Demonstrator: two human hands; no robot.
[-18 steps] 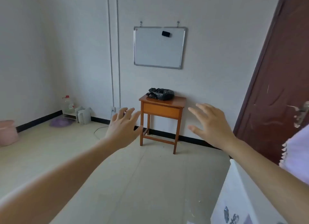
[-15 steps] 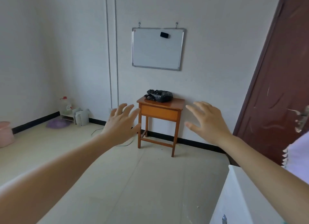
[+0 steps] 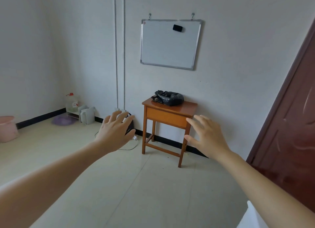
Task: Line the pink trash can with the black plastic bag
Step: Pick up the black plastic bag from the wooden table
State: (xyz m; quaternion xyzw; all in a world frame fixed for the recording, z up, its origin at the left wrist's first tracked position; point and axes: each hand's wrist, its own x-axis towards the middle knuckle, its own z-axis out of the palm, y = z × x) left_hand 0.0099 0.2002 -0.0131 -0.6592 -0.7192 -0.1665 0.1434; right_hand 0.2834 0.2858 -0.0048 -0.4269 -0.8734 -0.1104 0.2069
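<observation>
Both arms reach forward into a bare room, palms down; the left hand (image 3: 114,133) has its fingers spread and its grip released, holding nothing; the right hand (image 3: 207,136) is likewise splayed, its grip released and empty. The black plastic bag (image 3: 167,98) lies crumpled on the top of a small wooden worktop (image 3: 166,116) that stands against the far wall; neither hand touches it, and both hover in the air short of the worktop, the right hand overlapping its front right corner in the view. The pink trash can (image 3: 7,128) stands on the floor at the far left edge, by the side wall, well apart from the bag and from both hands; only part of it shows. Above the worktop a whiteboard (image 3: 170,43) hangs from two hooks, with a black eraser (image 3: 178,28) stuck near its upper edge. In the left corner sit a clear water jug (image 3: 72,102) with a red cap, a small white rack (image 3: 74,114), and a purple basin (image 3: 63,120) on the tiled floor (image 3: 144,193); a dark brown door (image 3: 293,125) fills the right side.
</observation>
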